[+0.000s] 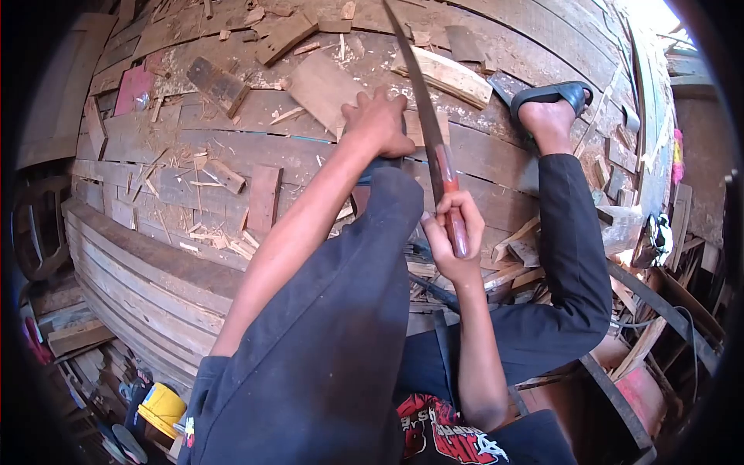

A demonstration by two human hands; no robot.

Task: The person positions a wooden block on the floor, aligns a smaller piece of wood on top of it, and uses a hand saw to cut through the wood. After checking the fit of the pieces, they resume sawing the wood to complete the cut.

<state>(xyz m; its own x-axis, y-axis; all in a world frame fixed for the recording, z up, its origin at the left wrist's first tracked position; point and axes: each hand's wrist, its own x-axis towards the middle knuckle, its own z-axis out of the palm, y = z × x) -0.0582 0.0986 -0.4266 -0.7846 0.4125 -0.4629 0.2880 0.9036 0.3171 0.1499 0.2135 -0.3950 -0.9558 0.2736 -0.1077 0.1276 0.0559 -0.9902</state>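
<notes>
1. Head view, right hand (453, 232): closed tight around the reddish wooden handle of a long blade (422, 101). The blade slants up and away from the person, and its tip runs out of the top of the frame.
2. Head view, left hand (378, 124): laid palm down with the fingers spread, holding nothing and pressing on a flat board (322, 85). The board lies on the curved plank floor (155, 271), just left of the blade.
3. Position of the work: the blade passes close beside the left fingers. Whether its edge touches the wood there cannot be told.
4. Hazard, judged: a slip or jump of the blade could catch the left fingers, since they sit right beside its path.
5. Hazard, judged: the floor slopes and is strewn with chips, so the board could skid under pressure.
6. Hazard, judged: the bare foot in a black sandal (552, 94) rests on the planks to the right, not far from the blade's line.
7. Obstruction: the raised knee (364, 256) in dark trousers hides the floor between the two arms.
8. Surroundings:
   - a pale wood block (446, 74) just beyond the blade
   - a dark block (217, 84)
   - a pink scrap (133, 89)
   - a short plank (263, 198)
   - a yellow tub (161, 407) low at the left
</notes>
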